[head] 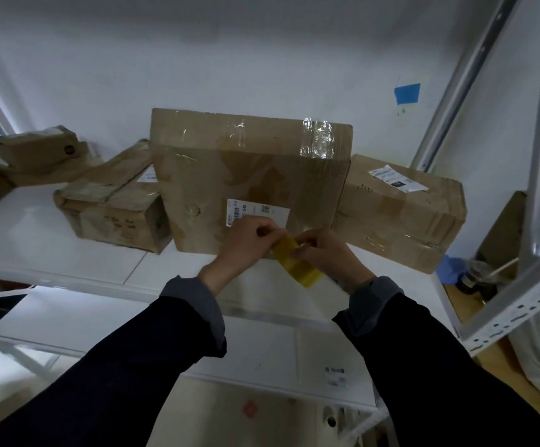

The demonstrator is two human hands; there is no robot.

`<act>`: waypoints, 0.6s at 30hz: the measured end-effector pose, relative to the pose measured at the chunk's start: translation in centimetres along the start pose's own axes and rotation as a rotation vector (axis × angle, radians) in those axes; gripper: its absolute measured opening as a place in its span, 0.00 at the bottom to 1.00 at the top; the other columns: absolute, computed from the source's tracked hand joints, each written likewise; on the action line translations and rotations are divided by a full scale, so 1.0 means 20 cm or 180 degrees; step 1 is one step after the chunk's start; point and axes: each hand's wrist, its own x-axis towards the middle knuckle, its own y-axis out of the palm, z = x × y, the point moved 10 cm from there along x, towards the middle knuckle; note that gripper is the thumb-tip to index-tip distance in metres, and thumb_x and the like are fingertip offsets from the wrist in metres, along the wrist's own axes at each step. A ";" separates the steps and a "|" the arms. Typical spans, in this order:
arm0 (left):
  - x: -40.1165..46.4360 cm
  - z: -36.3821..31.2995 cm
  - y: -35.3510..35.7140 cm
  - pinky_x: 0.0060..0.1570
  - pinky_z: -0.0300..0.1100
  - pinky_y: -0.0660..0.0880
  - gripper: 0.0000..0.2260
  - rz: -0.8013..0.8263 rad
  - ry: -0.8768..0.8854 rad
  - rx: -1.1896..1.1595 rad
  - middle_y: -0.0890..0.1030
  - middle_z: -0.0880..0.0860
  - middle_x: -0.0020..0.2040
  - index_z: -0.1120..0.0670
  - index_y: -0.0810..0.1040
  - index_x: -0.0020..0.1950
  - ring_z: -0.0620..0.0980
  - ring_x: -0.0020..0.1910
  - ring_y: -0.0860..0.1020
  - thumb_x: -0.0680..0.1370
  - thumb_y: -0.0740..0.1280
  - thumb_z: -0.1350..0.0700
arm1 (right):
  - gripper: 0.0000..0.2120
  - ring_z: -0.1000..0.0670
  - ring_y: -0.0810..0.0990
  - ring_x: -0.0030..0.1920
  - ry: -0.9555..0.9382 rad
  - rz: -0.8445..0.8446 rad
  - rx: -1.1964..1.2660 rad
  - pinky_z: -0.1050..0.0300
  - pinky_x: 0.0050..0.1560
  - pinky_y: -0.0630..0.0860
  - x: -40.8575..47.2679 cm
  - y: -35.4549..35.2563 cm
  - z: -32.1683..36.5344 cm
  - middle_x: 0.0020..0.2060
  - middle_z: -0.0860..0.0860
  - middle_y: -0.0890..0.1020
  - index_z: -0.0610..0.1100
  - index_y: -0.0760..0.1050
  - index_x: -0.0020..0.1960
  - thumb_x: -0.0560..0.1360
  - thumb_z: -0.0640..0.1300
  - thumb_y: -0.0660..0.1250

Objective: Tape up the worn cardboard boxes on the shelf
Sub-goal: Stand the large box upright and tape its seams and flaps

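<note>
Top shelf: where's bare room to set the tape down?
Bare shelf front-left, ahead of the battered box, and a strip along the front edge left of the left hand. Crowded behind: tall box, right box, small boxes far left.

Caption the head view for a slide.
Both hands, left hand and right hand, pinch yellow tape before large cardboard box.

Storeroom: white metal shelving (pixel 68 266), taped cardboard parcels (pixel 249 182) with shipping labels.
</note>
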 end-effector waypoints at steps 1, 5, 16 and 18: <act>0.00 0.03 -0.02 0.52 0.37 0.80 0.07 -0.0007 -0.0099 -0.0106 0.84 0.51 0.51 0.57 0.85 0.50 0.46 0.51 0.81 0.80 0.70 0.55 | 0.07 0.53 0.76 0.45 -0.0019 0.0040 0.0041 0.63 0.41 0.72 0.00 0.02 0.02 0.46 0.51 0.80 0.45 0.81 0.54 0.77 0.41 0.69; -0.02 0.11 -0.05 0.54 0.48 0.82 0.10 0.0271 -0.0324 -0.0217 0.80 0.55 0.63 0.58 0.83 0.61 0.52 0.60 0.79 0.81 0.68 0.59 | 0.13 0.48 0.77 0.54 0.0085 0.0227 0.0166 0.57 0.49 0.74 0.02 0.10 0.05 0.54 0.49 0.80 0.43 0.81 0.60 0.76 0.42 0.70; -0.11 0.28 -0.22 0.43 0.31 0.79 0.04 -0.0250 -0.0426 -0.0422 0.85 0.56 0.50 0.61 0.85 0.49 0.45 0.44 0.82 0.75 0.74 0.64 | 0.15 0.51 0.71 0.54 -0.0076 0.0449 -0.0024 0.68 0.43 0.67 0.05 0.30 0.12 0.52 0.55 0.72 0.41 0.78 0.62 0.76 0.38 0.70; -0.11 0.34 -0.24 0.43 0.34 0.80 0.03 -0.0232 -0.0533 -0.0499 0.85 0.59 0.46 0.62 0.85 0.49 0.48 0.41 0.82 0.76 0.73 0.63 | 0.17 0.54 0.73 0.49 -0.0080 0.0440 -0.0073 0.71 0.41 0.67 0.06 0.33 0.12 0.49 0.55 0.73 0.42 0.76 0.65 0.76 0.38 0.70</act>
